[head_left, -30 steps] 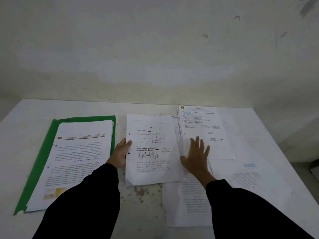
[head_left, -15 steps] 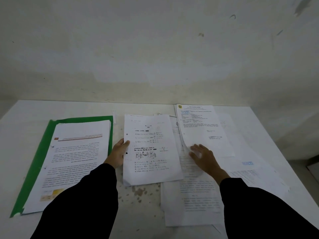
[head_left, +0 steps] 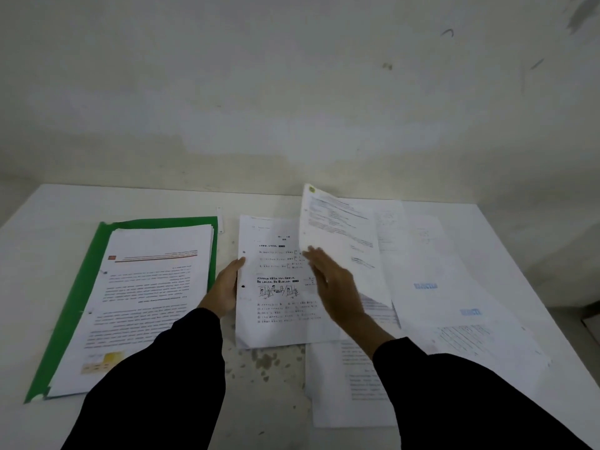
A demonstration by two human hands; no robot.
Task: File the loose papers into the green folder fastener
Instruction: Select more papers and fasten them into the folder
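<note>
Right hand (head_left: 334, 287), 5 o'clock: blurred; its hold on the raised sheet (head_left: 341, 235) cannot be determined. Left hand (head_left: 224, 290), 7 o'clock: fingertips are hidden at the edge of the middle sheet (head_left: 279, 287); grip cannot be confirmed. Green folder (head_left: 81, 303), 8 o'clock: largely covered by a paper stack (head_left: 146, 303); its fastener cannot be made out. Loose papers (head_left: 454, 287), 4 o'clock: partly overlapped by one another and by the right sleeve (head_left: 470, 401). Print on all sheets is too small to be read. Both sleeves are cut off by the bottom edge. A dark object (head_left: 592, 319) at 4 o'clock is cut off by the right edge and cannot be identified.
</note>
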